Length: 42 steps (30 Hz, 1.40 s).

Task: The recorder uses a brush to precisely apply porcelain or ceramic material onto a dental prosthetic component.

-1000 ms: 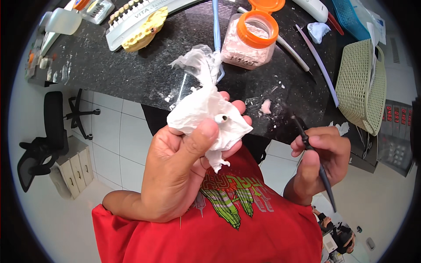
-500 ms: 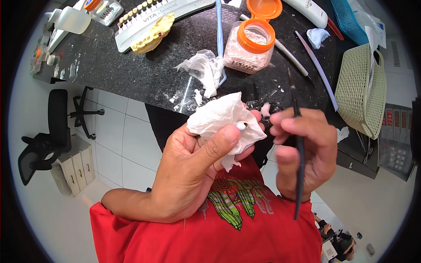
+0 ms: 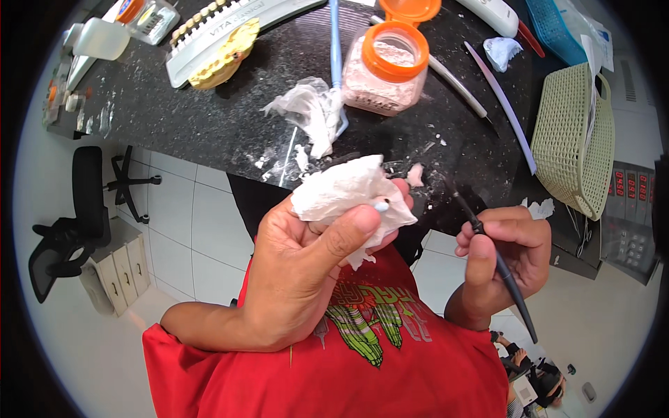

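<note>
Clutching a crumpled white paper tissue [image 3: 345, 191], the left hand [image 3: 306, 272] sits in the middle of the head view, its fingers [image 3: 348, 233] closed round the wad, with a small pale tooth-shaped piece [image 3: 381, 205] pinched at the thumb tip. The tissue looks soft and light; the tiny piece seems hard, slippery and easily dropped, best held by its sides. Just to the right, the right hand [image 3: 505, 261] grips a thin black brush-like tool [image 3: 495, 261] pen-fashion, tip raised towards the piece but apart from it. Beyond lies the dark speckled stone surface [image 3: 209, 118], bearing an open orange-lidded jar of pinkish powder [image 3: 383, 70], another crumpled tissue [image 3: 306, 111] and a beige woven basket [image 3: 568, 136].
</note>
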### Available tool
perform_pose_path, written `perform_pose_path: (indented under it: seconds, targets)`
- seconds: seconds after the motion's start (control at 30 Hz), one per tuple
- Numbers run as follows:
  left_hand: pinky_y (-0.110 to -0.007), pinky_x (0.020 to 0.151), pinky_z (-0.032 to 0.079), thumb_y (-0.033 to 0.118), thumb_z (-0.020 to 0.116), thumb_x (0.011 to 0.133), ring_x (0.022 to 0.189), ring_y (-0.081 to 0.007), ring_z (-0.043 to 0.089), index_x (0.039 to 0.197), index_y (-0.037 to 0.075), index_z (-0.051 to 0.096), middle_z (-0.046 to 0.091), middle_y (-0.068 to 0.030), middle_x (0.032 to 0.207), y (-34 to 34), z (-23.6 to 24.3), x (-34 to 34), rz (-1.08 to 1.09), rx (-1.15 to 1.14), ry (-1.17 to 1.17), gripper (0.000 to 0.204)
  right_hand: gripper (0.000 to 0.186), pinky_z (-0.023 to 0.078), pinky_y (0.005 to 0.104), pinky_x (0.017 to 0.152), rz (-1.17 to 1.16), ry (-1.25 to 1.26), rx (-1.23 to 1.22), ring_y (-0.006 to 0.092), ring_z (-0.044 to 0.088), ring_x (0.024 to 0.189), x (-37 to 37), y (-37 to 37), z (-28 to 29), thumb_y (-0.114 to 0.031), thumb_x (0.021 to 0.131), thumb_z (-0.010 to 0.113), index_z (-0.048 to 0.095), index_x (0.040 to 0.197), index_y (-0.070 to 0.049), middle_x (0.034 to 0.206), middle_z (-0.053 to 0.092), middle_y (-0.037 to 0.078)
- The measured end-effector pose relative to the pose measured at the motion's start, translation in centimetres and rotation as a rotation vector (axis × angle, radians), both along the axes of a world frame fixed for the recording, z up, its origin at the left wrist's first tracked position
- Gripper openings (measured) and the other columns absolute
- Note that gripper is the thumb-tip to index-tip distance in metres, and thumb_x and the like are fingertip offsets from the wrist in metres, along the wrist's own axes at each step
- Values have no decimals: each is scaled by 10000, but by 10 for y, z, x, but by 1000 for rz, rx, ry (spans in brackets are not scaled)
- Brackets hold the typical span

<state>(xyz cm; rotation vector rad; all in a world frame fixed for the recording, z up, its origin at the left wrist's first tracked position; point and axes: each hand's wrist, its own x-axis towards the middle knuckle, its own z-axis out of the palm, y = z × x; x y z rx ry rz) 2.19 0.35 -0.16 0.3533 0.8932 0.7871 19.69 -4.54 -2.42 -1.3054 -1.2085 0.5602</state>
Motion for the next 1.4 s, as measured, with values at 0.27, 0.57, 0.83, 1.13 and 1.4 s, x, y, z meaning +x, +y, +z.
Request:
perform_pose_path:
  seconds: [0.27, 0.57, 0.83, 1.13, 1.4]
  targets:
    - [-339, 827, 520, 188, 610, 837, 1047, -270, 559, 1186, 15, 440, 559, -153, 1125, -3, -7, 1, 54, 54, 27, 425, 198, 437, 199, 450, 13, -95, 46, 130, 559, 501, 2, 5, -9, 60, 622, 648, 542, 781, 8, 637, 591, 109]
    - [-342, 816, 526, 210, 624, 827, 1050, -268, 557, 1183, 19, 436, 560, -146, 1125, -5, -8, 3, 67, 67, 13, 445, 184, 456, 213, 456, 46, -180, -24, 146, 584, 521, 0, 10, -2, 63, 606, 662, 558, 743, -2, 621, 596, 89]
    - [-347, 816, 519, 208, 613, 835, 1035, -273, 564, 1194, 23, 431, 563, -145, 1115, -3, -10, 0, 56, 73, 8, 443, 211, 453, 219, 446, 76, -143, 80, 160, 573, 502, 0, 10, -6, 81, 590, 652, 555, 765, 12, 633, 591, 103]
    - [-300, 797, 513, 224, 565, 866, 1092, -247, 526, 1236, 65, 378, 538, -114, 1156, -1, -1, 1, 75, -75, -130, 444, 269, 513, 256, 485, 284, -103, 326, 229, 604, 624, -14, 7, -3, 5, 622, 707, 585, 862, 2, 766, 564, 143]
    - [-381, 946, 425, 219, 550, 874, 1133, -249, 490, 1236, 107, 392, 516, -101, 1200, -4, -1, 1, 104, -83, -219, 411, 191, 566, 315, 594, 178, -121, 442, 294, 639, 718, -34, 16, -18, -86, 748, 664, 540, 861, 6, 749, 579, 103]
